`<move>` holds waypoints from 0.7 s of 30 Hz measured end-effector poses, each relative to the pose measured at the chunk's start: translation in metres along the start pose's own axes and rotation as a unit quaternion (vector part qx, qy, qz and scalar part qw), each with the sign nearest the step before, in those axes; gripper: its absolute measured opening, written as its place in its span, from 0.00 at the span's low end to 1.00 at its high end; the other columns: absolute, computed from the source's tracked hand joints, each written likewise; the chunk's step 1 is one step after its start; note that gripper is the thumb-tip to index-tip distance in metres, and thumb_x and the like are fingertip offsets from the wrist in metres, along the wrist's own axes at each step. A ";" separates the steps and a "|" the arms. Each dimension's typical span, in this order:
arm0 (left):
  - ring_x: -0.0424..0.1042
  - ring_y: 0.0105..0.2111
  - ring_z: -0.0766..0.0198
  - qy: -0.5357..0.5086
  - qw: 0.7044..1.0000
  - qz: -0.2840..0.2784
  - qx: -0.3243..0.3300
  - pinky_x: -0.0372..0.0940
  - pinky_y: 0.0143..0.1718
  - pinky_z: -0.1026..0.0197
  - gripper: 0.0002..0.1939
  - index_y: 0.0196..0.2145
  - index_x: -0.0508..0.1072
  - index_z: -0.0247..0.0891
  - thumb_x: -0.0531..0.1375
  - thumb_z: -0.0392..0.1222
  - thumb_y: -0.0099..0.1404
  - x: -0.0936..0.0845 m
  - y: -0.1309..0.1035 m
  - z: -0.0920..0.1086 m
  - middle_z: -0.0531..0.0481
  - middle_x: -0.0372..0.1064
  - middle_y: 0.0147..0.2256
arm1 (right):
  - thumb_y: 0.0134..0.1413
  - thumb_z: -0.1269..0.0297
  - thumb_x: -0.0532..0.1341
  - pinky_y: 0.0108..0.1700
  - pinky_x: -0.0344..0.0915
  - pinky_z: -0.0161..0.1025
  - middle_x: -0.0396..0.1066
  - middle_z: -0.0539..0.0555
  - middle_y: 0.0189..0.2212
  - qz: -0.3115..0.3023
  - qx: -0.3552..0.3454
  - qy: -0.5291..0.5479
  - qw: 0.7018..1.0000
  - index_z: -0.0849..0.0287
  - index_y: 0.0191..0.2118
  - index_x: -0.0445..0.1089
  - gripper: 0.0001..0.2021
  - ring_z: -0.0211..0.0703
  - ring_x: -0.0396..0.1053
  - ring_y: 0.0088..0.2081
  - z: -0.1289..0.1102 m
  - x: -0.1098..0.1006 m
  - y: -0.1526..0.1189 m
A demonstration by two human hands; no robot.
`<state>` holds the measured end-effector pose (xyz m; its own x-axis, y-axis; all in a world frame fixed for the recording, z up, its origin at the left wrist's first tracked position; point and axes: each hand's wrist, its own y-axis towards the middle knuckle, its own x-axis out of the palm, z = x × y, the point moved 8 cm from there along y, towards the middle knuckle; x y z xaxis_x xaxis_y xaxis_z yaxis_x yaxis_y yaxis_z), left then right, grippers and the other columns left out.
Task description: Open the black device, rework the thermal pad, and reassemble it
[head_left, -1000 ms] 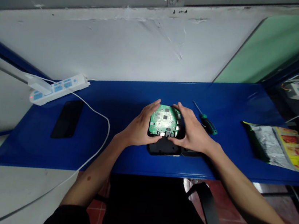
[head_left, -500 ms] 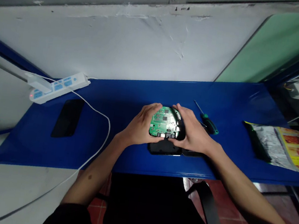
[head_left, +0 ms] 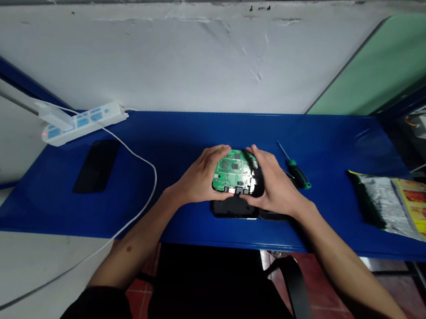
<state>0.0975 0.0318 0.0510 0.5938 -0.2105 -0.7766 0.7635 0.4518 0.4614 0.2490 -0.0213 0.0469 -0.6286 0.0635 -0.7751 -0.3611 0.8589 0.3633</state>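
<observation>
A green circuit board sits in a black plastic case, with its row of ports facing me. My left hand is closed on the left side of this board and case, thumb along the port edge. On the opposite side my right hand grips the case, fingers at the far edge and thumb near the ports. Below the board, on the table, lies a glossy black cover. Another dark flat piece beside it is partly hidden by my right wrist.
A green-handled screwdriver lies right of my hands. Farther right is a yellow and silver packet on the blue table. A black phone, a white power strip and a white cable are at the left.
The view has shifted very slightly. Both hands keep the same hold on the circuit board and its case.
</observation>
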 end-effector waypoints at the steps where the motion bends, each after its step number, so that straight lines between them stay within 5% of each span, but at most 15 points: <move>1: 0.60 0.63 0.37 -0.001 1.000 -0.001 0.000 0.62 0.62 0.34 0.60 0.70 0.43 0.41 0.75 0.46 0.51 0.000 0.000 0.000 0.32 0.56 0.63 | 0.51 0.48 0.68 0.65 0.58 0.72 0.51 0.67 0.69 -0.001 0.001 0.000 1.000 0.52 0.74 0.26 0.59 0.70 0.53 0.68 0.000 0.000 0.000; 21: 0.60 0.63 0.38 -0.004 1.000 0.006 -0.007 0.63 0.61 0.35 0.60 0.70 0.45 0.43 0.76 0.47 0.49 -0.001 -0.001 -0.003 0.34 0.57 0.63 | 0.51 0.46 0.68 0.63 0.60 0.74 0.52 0.66 0.69 -0.004 0.001 0.000 1.000 0.51 0.74 0.25 0.59 0.72 0.54 0.67 -0.001 -0.001 0.000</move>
<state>0.0953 0.0338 0.0503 0.6048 -0.2120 -0.7676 0.7528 0.4667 0.4642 0.2487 -0.0216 0.0478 -0.6254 0.0566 -0.7782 -0.3649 0.8604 0.3558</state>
